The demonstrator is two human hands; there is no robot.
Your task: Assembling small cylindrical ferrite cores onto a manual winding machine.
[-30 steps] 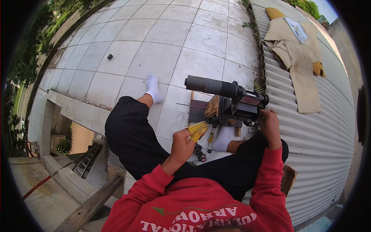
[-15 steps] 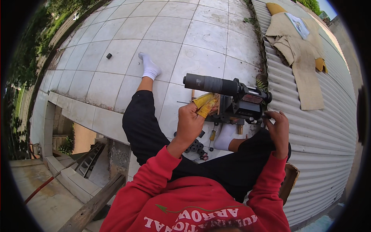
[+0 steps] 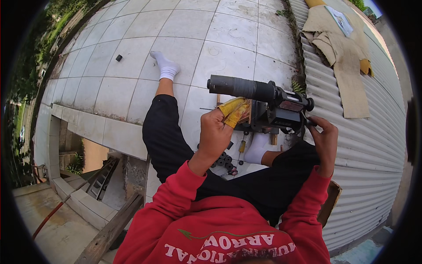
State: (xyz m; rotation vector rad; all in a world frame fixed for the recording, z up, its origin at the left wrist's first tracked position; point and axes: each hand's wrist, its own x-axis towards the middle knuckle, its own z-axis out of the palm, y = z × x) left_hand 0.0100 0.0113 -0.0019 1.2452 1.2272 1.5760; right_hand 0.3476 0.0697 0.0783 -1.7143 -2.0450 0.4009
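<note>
R hand shifted R vs. 0.5s ago, knob pinched; L hand still kept by block, grip can't be told.

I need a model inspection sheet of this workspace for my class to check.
Surface: pale floor tiles, stained.
Job's things: black machine with long dark cylinder.
Clutter: black round pieces heaped on the tiles; yellow-handled tool; small black piece farther off.
Grips: left grip, yellow covering on its fingers, at the machine's left; right grip at its right end; contact unclear.
Cables: none certain; reddish line lower left may be hose or pipe.
Surroundings: corrugated sheeting right, bearing beige cloth; ladder-like frame left.
</note>
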